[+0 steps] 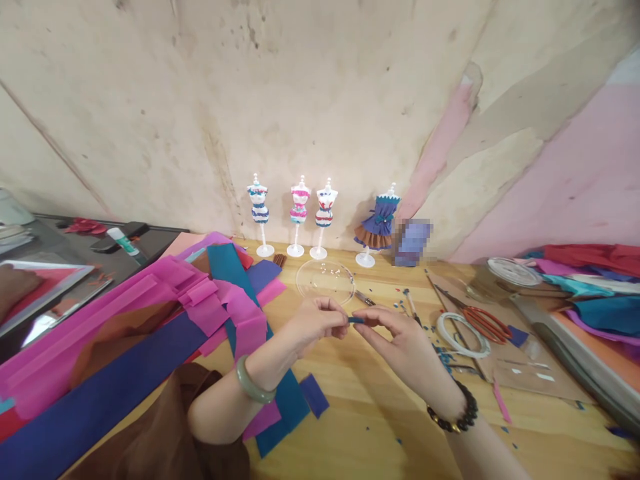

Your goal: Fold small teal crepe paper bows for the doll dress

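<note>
Between my two hands, above the table, is a small dark teal strip (356,320), apparently crepe paper. My left hand (320,323) pinches its left end between thumb and fingers. The other end sits in the fingertips of my right hand (403,340). Just beyond the hands lies a clear round dish (297,280) with small white beads in it. Left of my left forearm, a long teal crepe paper strip (287,400) lies on the table, and a small blue paper square (315,396) rests beside it.
Several mini dress forms stand along the wall, including one in a blue and brown dress (376,223). Orange-handled scissors (483,323), a white tape roll (463,335) and paper scraps lie right. Pink crepe paper (115,313) and a glue stick (123,241) are left.
</note>
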A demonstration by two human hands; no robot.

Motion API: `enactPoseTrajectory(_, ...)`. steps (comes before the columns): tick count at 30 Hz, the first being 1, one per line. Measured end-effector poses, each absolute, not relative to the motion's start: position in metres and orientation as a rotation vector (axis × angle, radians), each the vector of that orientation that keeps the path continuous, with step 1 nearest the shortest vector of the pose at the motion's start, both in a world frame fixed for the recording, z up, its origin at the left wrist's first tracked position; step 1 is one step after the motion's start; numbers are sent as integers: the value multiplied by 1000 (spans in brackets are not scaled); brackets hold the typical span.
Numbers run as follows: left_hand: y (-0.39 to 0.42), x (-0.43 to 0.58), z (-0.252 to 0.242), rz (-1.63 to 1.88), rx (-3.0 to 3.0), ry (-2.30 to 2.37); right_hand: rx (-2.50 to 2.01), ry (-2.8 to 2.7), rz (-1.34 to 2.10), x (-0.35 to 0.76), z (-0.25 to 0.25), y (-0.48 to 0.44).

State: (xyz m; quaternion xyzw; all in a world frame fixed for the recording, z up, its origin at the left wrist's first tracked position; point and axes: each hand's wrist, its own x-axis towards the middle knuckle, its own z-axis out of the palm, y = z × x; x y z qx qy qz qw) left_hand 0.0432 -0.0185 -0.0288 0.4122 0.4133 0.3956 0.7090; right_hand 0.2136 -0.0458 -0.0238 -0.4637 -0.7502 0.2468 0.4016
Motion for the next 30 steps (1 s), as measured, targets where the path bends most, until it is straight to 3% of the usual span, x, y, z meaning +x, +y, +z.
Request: enactPoseTrajectory(30, -18, 43, -33, 881, 952, 876, -1211, -1900, 640, 210, -27, -44)
